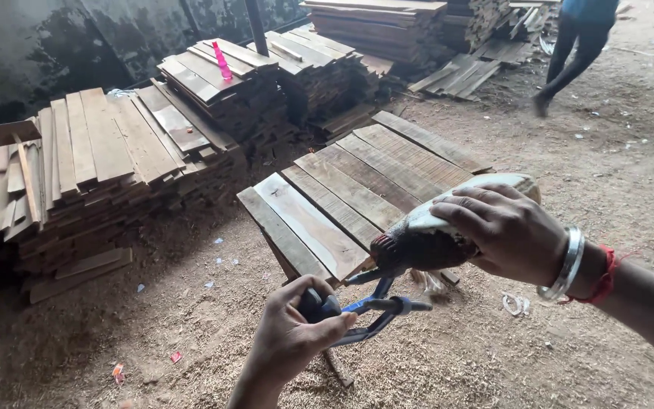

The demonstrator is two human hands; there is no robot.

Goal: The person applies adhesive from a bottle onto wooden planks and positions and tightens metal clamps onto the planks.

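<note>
Head view: left hand (293,333) at six o'clock clenched on blue-handled metal pliers (372,310); right hand (505,231) at four o'clock grasping a dark-ended pale power tool (425,238) over the slatted wooden pallet's (342,197) near edge. Probably heavy, rigid; best gripped around the body.

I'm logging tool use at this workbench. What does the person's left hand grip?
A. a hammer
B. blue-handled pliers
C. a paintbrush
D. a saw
B: the left hand is closed around blue-handled pliers, held under the worn tool that the right hand grips.
</note>
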